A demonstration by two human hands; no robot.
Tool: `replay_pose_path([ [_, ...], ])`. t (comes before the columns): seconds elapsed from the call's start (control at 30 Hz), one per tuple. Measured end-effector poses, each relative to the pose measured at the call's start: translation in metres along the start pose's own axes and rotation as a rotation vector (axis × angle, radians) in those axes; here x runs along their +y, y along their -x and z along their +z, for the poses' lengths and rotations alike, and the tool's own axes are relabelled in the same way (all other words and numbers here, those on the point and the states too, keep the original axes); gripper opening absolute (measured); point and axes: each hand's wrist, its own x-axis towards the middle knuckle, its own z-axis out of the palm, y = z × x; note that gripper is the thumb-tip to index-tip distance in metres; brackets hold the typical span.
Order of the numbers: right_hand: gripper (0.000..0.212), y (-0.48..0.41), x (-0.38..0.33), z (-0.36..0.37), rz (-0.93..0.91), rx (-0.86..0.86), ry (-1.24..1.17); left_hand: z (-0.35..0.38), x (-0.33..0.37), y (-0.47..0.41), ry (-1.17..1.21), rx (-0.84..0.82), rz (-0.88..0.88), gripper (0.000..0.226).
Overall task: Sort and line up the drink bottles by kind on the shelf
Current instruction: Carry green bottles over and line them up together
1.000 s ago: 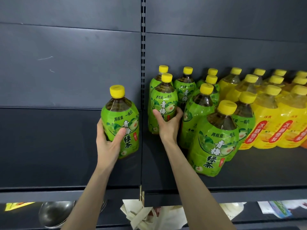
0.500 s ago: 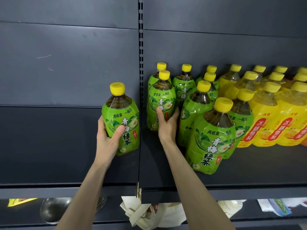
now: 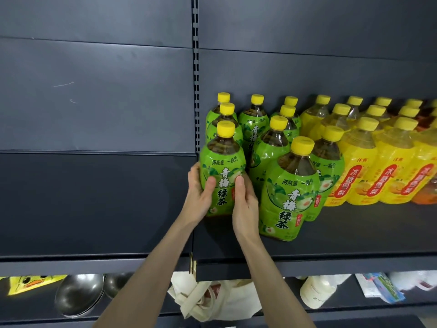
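Left hand point(image 3: 199, 197) and right hand point(image 3: 244, 202) both wrap around one green tea bottle point(image 3: 222, 171), thumbs on its label, holding it upright at the far left end of the green group, in front of two more of its kind. It seems to stand on the shelf point(image 3: 354, 235) or just above it; its base is hidden behind the hands.

Left of it the shelf bay is bare. Right of it, the other green tea bottles point(image 3: 272, 147) stand together but not in tidy rows: one green bottle point(image 3: 289, 192) sits well forward of the rest. Further right the yellow pear drink bottles point(image 3: 369, 166) form neat files, with orange-labelled bottles point(image 3: 425, 192) at the edge.

Sorting by kind looks largely done; what remains is probably straightening the green rows.
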Motion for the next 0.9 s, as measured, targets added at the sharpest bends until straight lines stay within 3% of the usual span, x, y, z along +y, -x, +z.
replay_pose_path([
  [0.13, 0.050, 0.006, -0.001, -0.002, -0.014, 0.074, 0.158, 0.003, 0.001, 0.002, -0.022, 0.008, -0.066, 0.072],
  [0.27, 0.048, 0.009, 0.001, -0.001, -0.012, 0.087, 0.145, 0.007, -0.002, 0.009, 0.089, -0.019, -0.121, 0.075],
  [0.6, 0.049, -0.003, 0.005, 0.007, 0.018, 0.160, 0.160, 0.013, -0.006, -0.008, 0.099, -0.037, -0.198, 0.090],
  [0.9, 0.048, -0.015, 0.010, 0.011, -0.005, 0.188, 0.217, 0.016, -0.007, -0.018, 0.097, -0.015, -0.165, 0.096],
])
